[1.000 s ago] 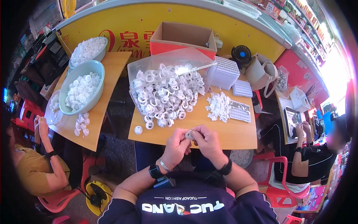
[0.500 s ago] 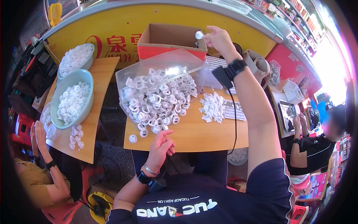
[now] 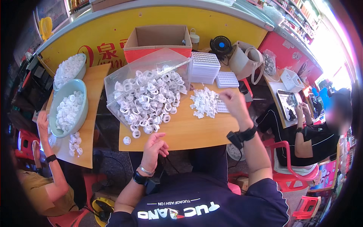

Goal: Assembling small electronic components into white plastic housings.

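Observation:
My right hand (image 3: 236, 105) hangs over the right side of the table, nearest a small white pocketed tray (image 3: 222, 106). Its bent fingers are blurred, and no part shows in them. Just left of that tray is a heap of small white pieces (image 3: 205, 102). My left hand (image 3: 154, 150) is at the table's front edge, loosely curled with the index finger stretched out and nothing visible in it. Beyond it a tilted clear bin (image 3: 109, 87) spills many white ring-shaped plastic parts (image 3: 147, 96) onto the table. One loose round white part (image 3: 127, 140) lies apart at the front left.
Behind the bin stands an open cardboard box (image 3: 159, 53). Stacked white trays (image 3: 205, 70) and another tray (image 3: 227, 80) sit at the back right, near a black fan (image 3: 221, 45) and beige bag (image 3: 244, 62). Co-workers sit left, by a green basin (image 3: 84, 109), and right.
My right hand has come down from above the cardboard box to beside the small tray, and the white part it held no longer shows. My left hand stays nearly still. The view has shifted.

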The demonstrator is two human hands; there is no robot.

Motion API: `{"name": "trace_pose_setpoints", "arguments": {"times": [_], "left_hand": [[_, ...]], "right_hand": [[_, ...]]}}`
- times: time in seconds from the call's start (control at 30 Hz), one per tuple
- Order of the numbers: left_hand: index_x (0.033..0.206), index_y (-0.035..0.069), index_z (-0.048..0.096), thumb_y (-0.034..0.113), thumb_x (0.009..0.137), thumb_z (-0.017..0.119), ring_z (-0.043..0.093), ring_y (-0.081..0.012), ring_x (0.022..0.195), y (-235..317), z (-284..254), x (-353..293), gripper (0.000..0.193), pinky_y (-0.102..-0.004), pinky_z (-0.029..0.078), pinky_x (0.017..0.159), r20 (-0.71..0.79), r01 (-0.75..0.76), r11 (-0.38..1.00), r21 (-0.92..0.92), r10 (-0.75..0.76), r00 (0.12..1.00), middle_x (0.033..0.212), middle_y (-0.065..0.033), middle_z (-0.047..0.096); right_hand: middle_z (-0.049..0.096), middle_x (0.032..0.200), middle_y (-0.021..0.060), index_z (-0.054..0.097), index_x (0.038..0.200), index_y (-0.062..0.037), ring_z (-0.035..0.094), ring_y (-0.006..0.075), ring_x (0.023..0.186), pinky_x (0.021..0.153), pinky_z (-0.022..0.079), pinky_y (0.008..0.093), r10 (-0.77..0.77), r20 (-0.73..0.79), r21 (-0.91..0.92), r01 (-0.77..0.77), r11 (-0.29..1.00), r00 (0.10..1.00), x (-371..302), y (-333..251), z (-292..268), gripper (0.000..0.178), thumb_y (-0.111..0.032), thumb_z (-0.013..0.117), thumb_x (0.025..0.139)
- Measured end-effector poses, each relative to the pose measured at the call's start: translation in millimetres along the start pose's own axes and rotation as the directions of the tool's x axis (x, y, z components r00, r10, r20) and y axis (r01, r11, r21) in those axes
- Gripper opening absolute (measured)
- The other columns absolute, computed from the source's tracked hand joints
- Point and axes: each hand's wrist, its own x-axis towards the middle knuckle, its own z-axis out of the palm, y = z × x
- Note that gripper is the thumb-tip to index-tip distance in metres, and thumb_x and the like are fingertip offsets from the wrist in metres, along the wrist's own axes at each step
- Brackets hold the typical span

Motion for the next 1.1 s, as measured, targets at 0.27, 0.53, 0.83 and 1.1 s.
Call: {"name": "trace_pose_setpoints", "arguments": {"times": [0.27,0.53,0.83,1.1], "left_hand": [[0.116,0.001,0.050,0.013,0.091,0.048,0.059,-0.0133,0.058,-5,-3,-11,0.028,-0.0212,0.046,0.051,-0.117,-0.017,0.999,0.031,0.021,0.993,0.077,-0.0077,0.059],[0.112,0.002,0.052,0.014,0.090,0.048,0.059,-0.0149,0.057,-8,-28,-36,0.025,-0.0224,0.045,0.050,-0.260,-0.022,1.000,0.015,0.025,0.965,0.076,-0.0088,0.061],[0.100,0.002,0.058,0.008,0.089,0.047,0.053,-0.0092,0.052,5,-63,-46,0.016,-0.0193,0.040,0.047,-0.527,-0.309,0.946,0.101,0.315,0.789,0.071,-0.0044,0.059],[0.123,0.004,0.051,0.017,0.094,0.046,0.061,-0.0145,0.073,20,-12,-26,0.032,-0.0227,0.048,0.061,-0.111,-0.186,0.981,0.049,0.190,0.975,0.096,-0.0106,0.060]], "right_hand": [[0.066,0.081,0.0132,0.067,0.091,-0.0072,0.063,0.0323,0.078,0.070,0.050,0.0414,-0.226,0.223,0.081,0.213,0.974,0.948,-28,-46,105,0.018,-0.020,0.061,0.079],[0.062,0.086,0.0125,0.063,0.086,-0.0071,0.061,0.0324,0.084,0.071,0.048,0.0429,-0.362,0.274,0.009,0.374,0.927,0.891,-42,-65,156,0.014,-0.018,0.062,0.078],[0.065,0.082,0.0129,0.064,0.089,-0.0075,0.062,0.0326,0.075,0.066,0.049,0.0407,-0.276,0.231,0.079,0.265,0.961,0.933,-41,-55,146,0.013,-0.015,0.063,0.079],[0.065,0.077,0.0031,0.065,0.095,0.0010,0.055,0.0073,0.064,0.058,0.045,0.0227,0.018,0.447,0.592,-0.311,0.744,0.894,-63,-66,102,0.018,-0.012,0.068,0.083]]}}
